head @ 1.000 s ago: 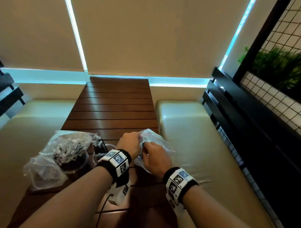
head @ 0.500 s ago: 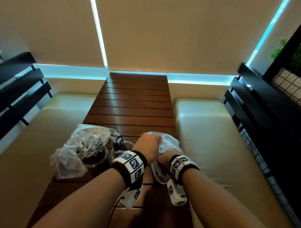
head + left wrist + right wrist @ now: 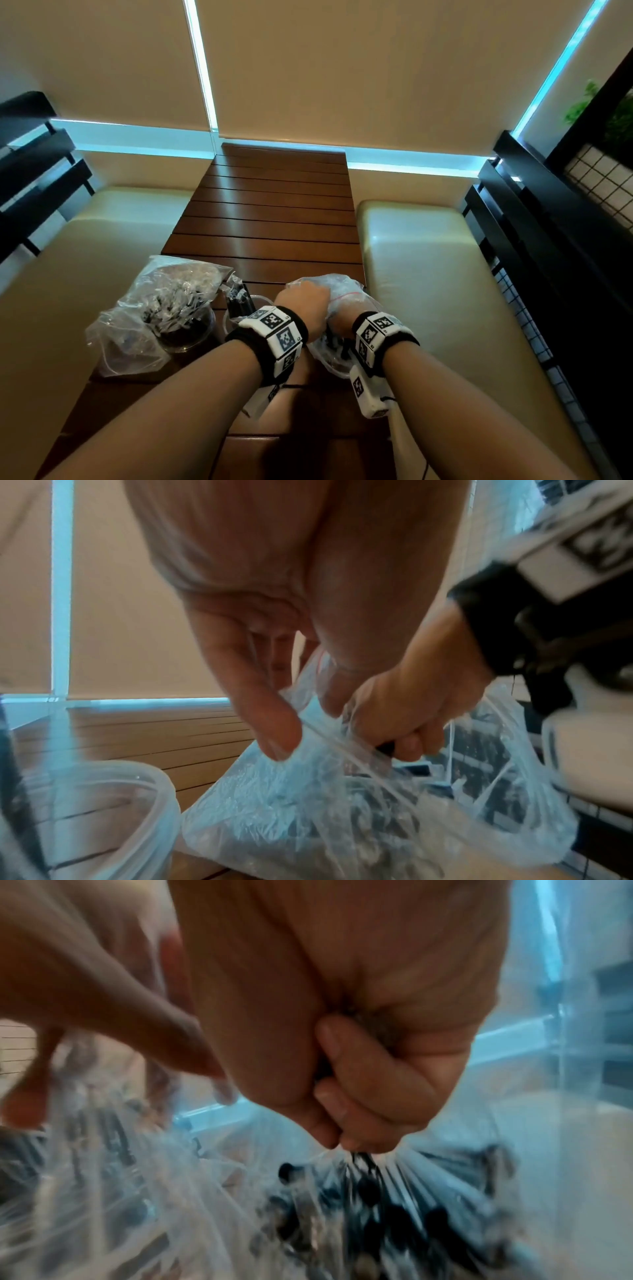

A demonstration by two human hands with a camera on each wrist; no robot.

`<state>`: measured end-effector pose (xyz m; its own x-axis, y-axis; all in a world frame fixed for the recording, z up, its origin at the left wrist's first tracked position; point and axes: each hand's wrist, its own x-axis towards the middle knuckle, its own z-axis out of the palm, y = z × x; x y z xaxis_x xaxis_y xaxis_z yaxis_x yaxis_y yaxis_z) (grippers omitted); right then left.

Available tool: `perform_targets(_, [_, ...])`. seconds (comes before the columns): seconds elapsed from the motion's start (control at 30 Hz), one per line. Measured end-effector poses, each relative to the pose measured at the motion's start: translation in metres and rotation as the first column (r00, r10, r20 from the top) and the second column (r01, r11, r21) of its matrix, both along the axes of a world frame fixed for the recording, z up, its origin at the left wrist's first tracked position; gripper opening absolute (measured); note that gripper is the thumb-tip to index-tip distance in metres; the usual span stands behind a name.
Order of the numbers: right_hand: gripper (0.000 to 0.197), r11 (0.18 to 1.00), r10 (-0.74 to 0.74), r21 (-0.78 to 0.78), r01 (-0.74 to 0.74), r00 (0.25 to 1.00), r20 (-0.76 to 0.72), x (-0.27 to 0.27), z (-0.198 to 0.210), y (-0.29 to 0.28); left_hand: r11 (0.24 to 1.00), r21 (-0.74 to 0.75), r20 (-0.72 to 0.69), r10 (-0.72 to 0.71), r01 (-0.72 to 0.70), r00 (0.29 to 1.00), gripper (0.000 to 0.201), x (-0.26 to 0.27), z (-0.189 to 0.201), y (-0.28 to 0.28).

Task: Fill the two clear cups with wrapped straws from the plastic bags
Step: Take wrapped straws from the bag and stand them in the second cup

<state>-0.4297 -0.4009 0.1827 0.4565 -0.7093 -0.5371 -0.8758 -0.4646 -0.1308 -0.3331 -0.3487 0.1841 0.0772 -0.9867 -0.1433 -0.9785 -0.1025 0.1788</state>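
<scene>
My right hand (image 3: 339, 325) is mostly hidden in the head view, sunk into the mouth of the near bag (image 3: 346, 291) behind its wristband; the left wrist view shows its fingers (image 3: 411, 739) curled tight around a bunch of dark straws (image 3: 387, 746) inside the plastic. In the right wrist view that fist is closed over the straw ends (image 3: 369, 1188), but the picture is smeared with motion and the straws below are only dark blobs in clear wrap. My left hand (image 3: 305, 308) pinches the bag's rim, thumb (image 3: 274, 723) pressed on the film, holding it open. The bag sits on the table (image 3: 274, 222) near its right edge. Just left of my left wrist stands a cup (image 3: 239, 308), half hidden by the band, with a few dark straws leaning in it; its rim (image 3: 137, 783) shows blurred at the left wrist view's corner. Further left is the second cup (image 3: 191, 335), with another bag (image 3: 164, 308) draped over it, so I cannot tell how full it is. A second ago my right hand was outside the bag at its rim; now it is down inside, and my head has turned left
</scene>
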Motion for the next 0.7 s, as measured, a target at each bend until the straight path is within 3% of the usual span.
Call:
perform_targets(0.1, [0.032, 0.995, 0.098, -0.013, -0.098, 0.995, -0.001, 0.001, 0.009, -0.004, 0.999, 0.028, 0.009, 0.034, -0.035, 0.999, 0.018, -0.004, -0.007, -0.011])
perform_targets(0.23, [0.029, 0.999, 0.028, 0.033, -0.028, 0.999, 0.023, -0.007, 0.034, -0.005, 0.973, 0.013, -0.087, 0.232, -0.232, 0.969, 0.024, -0.011, -0.016, -0.03])
perform_targets(0.4, [0.007, 0.999, -0.013, 0.052, 0.011, 0.999, 0.03, -0.035, 0.06, -0.006, 0.873, 0.108, -0.407, 0.475, -0.475, 0.78, 0.034, -0.012, -0.02, -0.04])
perform_targets(0.53, [0.005, 0.991, -0.059, 0.126, 0.052, 0.997, 0.051, -0.059, 0.085, -0.009, 0.898, 0.227, -0.602, 0.433, -0.377, 0.671, 0.07, -0.007, -0.024, -0.045])
perform_targets(0.6, [0.015, 0.988, -0.079, 0.137, 0.069, 0.995, 0.068, -0.074, 0.096, -0.011, 0.904, 0.253, -0.58, 0.426, -0.344, 0.695, 0.088, -0.006, -0.03, -0.045])
perform_targets(0.7, [0.013, 0.972, -0.131, 0.213, 0.1, 0.981, 0.14, -0.099, 0.116, -0.011, 0.904, 0.263, -0.504, 0.427, -0.338, 0.751, 0.09, -0.006, -0.038, -0.043])
